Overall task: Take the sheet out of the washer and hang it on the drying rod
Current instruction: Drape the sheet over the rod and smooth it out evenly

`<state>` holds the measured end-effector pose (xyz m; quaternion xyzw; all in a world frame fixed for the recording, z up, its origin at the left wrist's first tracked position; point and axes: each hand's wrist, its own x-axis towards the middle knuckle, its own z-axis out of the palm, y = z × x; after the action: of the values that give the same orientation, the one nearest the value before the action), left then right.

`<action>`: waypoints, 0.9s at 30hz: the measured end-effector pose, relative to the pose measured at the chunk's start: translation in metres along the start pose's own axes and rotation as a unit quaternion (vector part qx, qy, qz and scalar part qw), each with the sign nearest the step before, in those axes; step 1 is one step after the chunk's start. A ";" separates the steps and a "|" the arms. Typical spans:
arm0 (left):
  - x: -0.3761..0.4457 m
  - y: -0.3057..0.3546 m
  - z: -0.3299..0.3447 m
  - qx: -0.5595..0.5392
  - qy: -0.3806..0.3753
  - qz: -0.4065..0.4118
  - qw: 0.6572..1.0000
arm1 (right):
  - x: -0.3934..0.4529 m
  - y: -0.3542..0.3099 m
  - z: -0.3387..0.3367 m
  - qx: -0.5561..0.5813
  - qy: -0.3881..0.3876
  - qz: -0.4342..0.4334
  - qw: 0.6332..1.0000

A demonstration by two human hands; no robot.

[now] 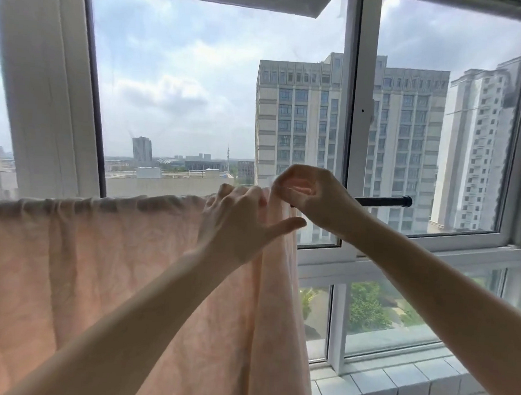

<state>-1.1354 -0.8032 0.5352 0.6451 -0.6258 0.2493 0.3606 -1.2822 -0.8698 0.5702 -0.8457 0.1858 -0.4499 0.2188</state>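
Setting: a tiled sill below a white-framed window, with tall buildings and cloudy sky outside.

Right hand: raised at the rod, fingers curled, pinching the top right corner of the sheet just above the rod.

Left hand: just beside the right hand, fingers curled over the sheet's top fold at the rod, thumb stretched out to the right across the cloth.

Sheet: pale pink, draped over the rod, its long top fold running left to right and bunched in small gathers. It hangs straight down past the bottom of the view. Its right edge falls just below the hands, in front of the window frame; its left end runs out of view.

Rod: dark, horizontal, running left to right across the window. Only its right end is bare, from the right hand out to a dark end cap near the right window frame.

Open room: the bare stretch of rod right of the hands, and the sill and lower panes right of the sheet's hanging edge.
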 end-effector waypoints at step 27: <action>0.008 0.002 0.008 -0.316 0.164 -0.381 0.853 | 0.088 0.075 0.004 -0.126 -0.214 -0.248 0.936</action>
<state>-1.1378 -0.8141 0.5368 0.6339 -0.3083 -0.0166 0.7091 -1.2411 -0.9769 0.5876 -0.9618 -0.0258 -0.2714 0.0265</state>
